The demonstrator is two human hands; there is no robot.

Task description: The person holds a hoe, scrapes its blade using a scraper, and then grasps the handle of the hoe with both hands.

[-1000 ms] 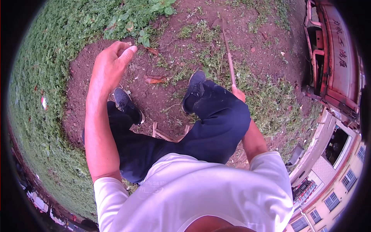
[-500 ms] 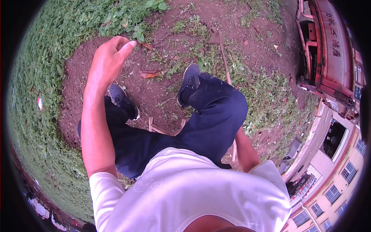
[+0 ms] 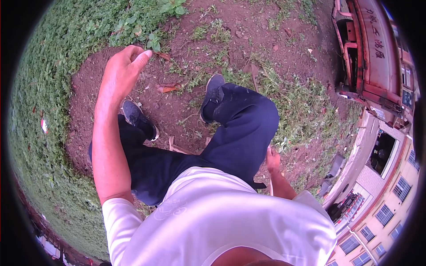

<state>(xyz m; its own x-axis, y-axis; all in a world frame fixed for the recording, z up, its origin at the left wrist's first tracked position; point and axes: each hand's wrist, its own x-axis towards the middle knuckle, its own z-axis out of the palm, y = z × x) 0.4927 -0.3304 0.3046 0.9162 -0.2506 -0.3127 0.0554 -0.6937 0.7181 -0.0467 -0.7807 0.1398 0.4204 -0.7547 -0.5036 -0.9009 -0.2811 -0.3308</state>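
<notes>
My left hand (image 3: 123,71) hangs loosely over the soil at the upper left, fingers loosely bent and thumb stretched out, with nothing visible in it. Beside my right knee, my right hand (image 3: 272,158) is closed round the wooden handle of a hoe (image 3: 251,70). Its metal blade rests near the ground ahead of my right shoe, among cut weeds (image 3: 279,95). My knee hides most of the handle, and its lower end shows below my hand.
I sit on a low wooden stool (image 3: 179,149), my shoes (image 3: 135,116) on bare soil. Dense green plants (image 3: 44,155) cover the left. A brown leaf (image 3: 167,88) lies between my feet. A red vehicle (image 3: 377,57) stands at the right, above a building (image 3: 395,199).
My right hand has drawn back beside my thigh, pulling the hoe; its blade has come closer to my right shoe. My left hand has barely moved. The view has shifted slightly.
</notes>
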